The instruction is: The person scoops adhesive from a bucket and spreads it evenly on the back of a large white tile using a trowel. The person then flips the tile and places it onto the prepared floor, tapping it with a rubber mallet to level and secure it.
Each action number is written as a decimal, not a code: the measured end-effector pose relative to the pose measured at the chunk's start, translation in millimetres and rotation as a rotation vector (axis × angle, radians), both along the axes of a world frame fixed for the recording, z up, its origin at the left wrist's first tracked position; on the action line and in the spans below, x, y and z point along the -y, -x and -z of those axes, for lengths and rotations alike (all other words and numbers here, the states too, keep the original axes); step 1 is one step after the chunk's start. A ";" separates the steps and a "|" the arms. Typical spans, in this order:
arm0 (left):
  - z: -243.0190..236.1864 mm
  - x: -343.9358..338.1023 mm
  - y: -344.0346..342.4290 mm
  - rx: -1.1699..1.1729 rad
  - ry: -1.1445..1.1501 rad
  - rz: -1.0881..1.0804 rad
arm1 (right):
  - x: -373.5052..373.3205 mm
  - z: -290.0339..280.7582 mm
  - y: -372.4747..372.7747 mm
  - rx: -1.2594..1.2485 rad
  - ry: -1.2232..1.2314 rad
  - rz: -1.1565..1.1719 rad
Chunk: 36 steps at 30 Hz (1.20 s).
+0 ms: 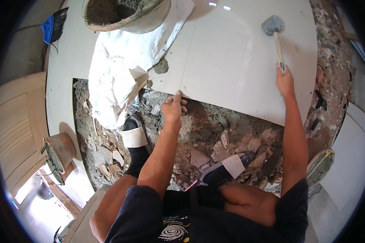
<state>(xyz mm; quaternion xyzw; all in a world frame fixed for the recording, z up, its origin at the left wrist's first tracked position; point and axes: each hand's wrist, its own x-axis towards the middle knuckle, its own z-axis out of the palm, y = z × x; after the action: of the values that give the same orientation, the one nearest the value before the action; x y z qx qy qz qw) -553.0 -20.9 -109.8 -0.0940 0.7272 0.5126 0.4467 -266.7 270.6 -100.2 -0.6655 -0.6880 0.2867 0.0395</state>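
Note:
My right hand (285, 81) is wrapped round the wooden handle of a rubber mallet (273, 26), whose grey rounded head is over the far right part of a large pale floor tile (227, 60). At the tile's near edge is my left hand (173, 108), its fingers curled in and its thumb tip at the edge, close to a thin seam between two tiles. Whether those fingers grip anything is hidden. Just left of it, a wooden strip (137, 90) leans by a crumpled white sack (115, 69).
A bucket of wet mortar (150, 20) stands on the sack, beside a mortar lump (161, 66). Broken rubble (198, 156) lies under my sandalled feet. A tilted mortar bucket (63, 150) and wooden door (22, 125) are at left, a blue broom (48, 30) far left, another bucket (320, 166) at right.

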 end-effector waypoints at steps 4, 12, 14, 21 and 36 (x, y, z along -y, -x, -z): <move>-4.9 2.1 10.5 0.087 0.019 0.062 | 17.6 -24.7 -14.4 0.151 -0.126 -0.015; 1.2 5.6 13.1 0.089 0.003 0.116 | 102.6 -164.3 -93.5 0.511 -0.018 -0.385; 0.7 5.8 14.1 0.070 0.032 0.162 | 125.8 -189.7 -106.7 0.644 0.146 -0.511; 0.1 0.0 5.8 0.027 0.009 0.065 | 138.2 -210.4 -114.0 0.793 0.446 -0.932; -1.2 -4.4 -2.2 -0.020 -0.006 -0.022 | 135.8 -204.2 -121.9 0.797 0.233 -0.685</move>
<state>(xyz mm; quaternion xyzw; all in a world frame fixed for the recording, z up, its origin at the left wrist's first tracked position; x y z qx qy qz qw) -550.8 -16.5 -108.6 -0.0955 0.7292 0.5204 0.4339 -144.8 134.8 104.0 -0.4602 -0.7910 0.0827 -0.3946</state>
